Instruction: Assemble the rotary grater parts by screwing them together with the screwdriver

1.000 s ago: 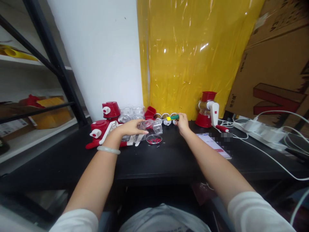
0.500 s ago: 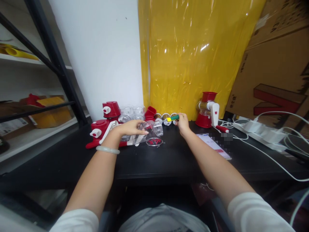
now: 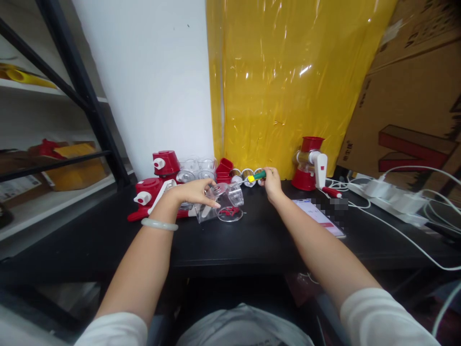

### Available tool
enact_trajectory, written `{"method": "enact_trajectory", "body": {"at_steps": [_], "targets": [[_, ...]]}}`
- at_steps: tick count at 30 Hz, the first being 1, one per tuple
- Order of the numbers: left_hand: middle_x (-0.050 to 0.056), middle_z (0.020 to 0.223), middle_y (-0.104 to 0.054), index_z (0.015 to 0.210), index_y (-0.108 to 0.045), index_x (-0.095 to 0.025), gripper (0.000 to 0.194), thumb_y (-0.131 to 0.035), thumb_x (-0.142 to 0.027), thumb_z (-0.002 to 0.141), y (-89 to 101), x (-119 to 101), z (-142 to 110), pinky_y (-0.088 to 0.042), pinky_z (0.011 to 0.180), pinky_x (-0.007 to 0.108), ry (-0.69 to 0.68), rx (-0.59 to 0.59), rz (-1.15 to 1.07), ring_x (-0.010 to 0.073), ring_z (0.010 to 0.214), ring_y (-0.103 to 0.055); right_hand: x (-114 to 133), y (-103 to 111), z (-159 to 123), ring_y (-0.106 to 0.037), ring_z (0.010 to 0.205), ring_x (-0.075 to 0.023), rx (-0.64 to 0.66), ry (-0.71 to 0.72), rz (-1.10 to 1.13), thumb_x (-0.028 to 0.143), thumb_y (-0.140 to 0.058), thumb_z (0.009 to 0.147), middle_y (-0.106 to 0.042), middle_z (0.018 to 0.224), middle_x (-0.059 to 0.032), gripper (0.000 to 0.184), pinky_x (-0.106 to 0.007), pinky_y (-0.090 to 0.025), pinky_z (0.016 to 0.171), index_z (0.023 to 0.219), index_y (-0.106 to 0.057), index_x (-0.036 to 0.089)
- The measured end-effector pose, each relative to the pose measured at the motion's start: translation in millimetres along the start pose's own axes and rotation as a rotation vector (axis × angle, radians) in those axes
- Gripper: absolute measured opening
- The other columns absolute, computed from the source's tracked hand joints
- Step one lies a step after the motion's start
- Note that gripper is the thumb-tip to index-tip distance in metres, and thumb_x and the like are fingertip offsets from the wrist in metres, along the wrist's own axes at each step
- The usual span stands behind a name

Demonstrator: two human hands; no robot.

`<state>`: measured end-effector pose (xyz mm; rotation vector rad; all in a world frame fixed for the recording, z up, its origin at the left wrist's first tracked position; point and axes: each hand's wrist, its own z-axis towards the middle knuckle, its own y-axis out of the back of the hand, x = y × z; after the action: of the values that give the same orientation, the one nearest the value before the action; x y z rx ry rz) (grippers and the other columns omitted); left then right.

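Observation:
My left hand (image 3: 192,191) is closed on a clear plastic housing (image 3: 227,197), held tilted above the black table (image 3: 252,240). Its round open end, with a red piece inside, faces the table. My right hand (image 3: 272,182) is closed on a screwdriver with a green and yellow handle (image 3: 257,176). The screwdriver's tip points left toward the clear housing. A pale bangle (image 3: 159,224) sits on my left wrist.
Red and white machine parts (image 3: 151,194) and clear cups (image 3: 196,168) lie behind my left hand. An assembled red crank machine (image 3: 310,163) stands at the right. A phone (image 3: 319,216) lies beside my right arm. White cables and a power strip (image 3: 392,199) spread far right.
My left hand has tilted the clear housing and lowered it slightly, so its round end now faces down at the table. My right hand with the screwdriver has hardly moved.

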<state>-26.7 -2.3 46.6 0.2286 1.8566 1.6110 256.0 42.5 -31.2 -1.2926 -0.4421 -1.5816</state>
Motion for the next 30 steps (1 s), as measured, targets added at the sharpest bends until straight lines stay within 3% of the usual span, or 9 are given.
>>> {"method": "enact_trajectory", "body": {"at_steps": [11, 20, 30], "targets": [[0.005, 0.096, -0.068, 0.12, -0.051, -0.021, 0.081, -0.082, -0.058, 0.054, -7.1, -10, 1, -0.046, 0.074, 0.032, -0.077, 0.067, -0.111, 0.026, 0.09, -0.065, 8, 0, -2, -0.044, 0.044, -0.0085, -0.02, -0.005, 0.023, 0.032, -0.05, 0.082, -0.05, 0.061, 0.0065, 0.012, -0.022, -0.037, 0.041, 0.083, -0.051, 0.021], [0.003, 0.092, -0.069, 0.117, -0.053, -0.022, 0.077, -0.082, -0.056, 0.054, -8.7, -15, 0, -0.047, 0.073, 0.032, -0.123, 0.04, -0.12, 0.0261, 0.089, -0.066, 14, 1, -3, -0.043, 0.044, -0.0089, -0.043, 0.02, 0.005, 0.038, -0.051, 0.083, -0.049, 0.062, 0.0067, 0.017, -0.023, -0.036, 0.043, 0.085, -0.052, 0.022], [0.008, 0.105, -0.069, 0.129, -0.052, -0.019, 0.085, -0.079, -0.059, 0.059, -13.0, -16, 5, -0.048, 0.081, 0.033, -0.143, 0.011, -0.089, 0.0266, 0.097, -0.065, 10, 8, 0, -0.045, 0.047, -0.0099, -0.156, 0.019, -0.05, 0.033, -0.049, 0.079, -0.049, 0.062, 0.0064, 0.013, -0.024, -0.036, 0.045, 0.08, -0.054, 0.021]]}}
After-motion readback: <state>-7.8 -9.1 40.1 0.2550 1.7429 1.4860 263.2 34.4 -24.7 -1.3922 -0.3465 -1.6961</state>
